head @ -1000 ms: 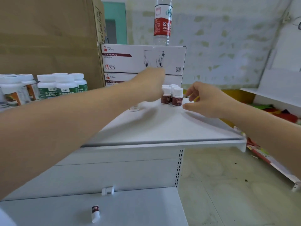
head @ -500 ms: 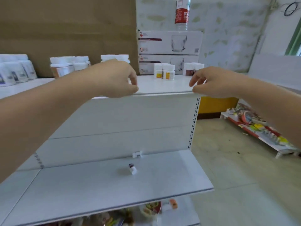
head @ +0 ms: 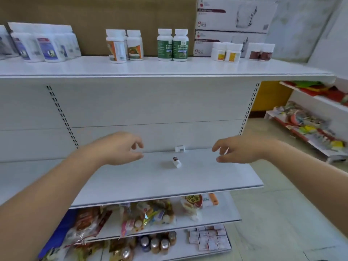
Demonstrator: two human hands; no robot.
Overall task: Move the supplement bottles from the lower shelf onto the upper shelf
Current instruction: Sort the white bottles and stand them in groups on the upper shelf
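One small white bottle with a dark red label [head: 176,162] lies on its side in the middle of the lower shelf [head: 150,181]. My left hand [head: 120,148] hovers just left of it, fingers curled and apart, holding nothing. My right hand [head: 239,150] hovers to its right, also empty with fingers apart. On the upper shelf [head: 169,69] stand several bottles: blue-labelled ones [head: 47,47] at the left, orange-labelled ones [head: 124,46], green-labelled ones [head: 172,45], small yellow-labelled ones [head: 226,52] and small dark red-labelled ones [head: 260,52] at the right.
A small white clip [head: 179,148] sits at the back of the lower shelf. White glass-set boxes [head: 233,16] and a brown carton [head: 94,16] stand behind the upper shelf. Snack bags [head: 146,213] and cans [head: 156,243] fill the shelves below. Another rack [head: 310,129] stands at the right.
Both hands came down from the upper shelf's edge to the lower shelf, either side of the lying bottle. The view has dropped and pulled back.
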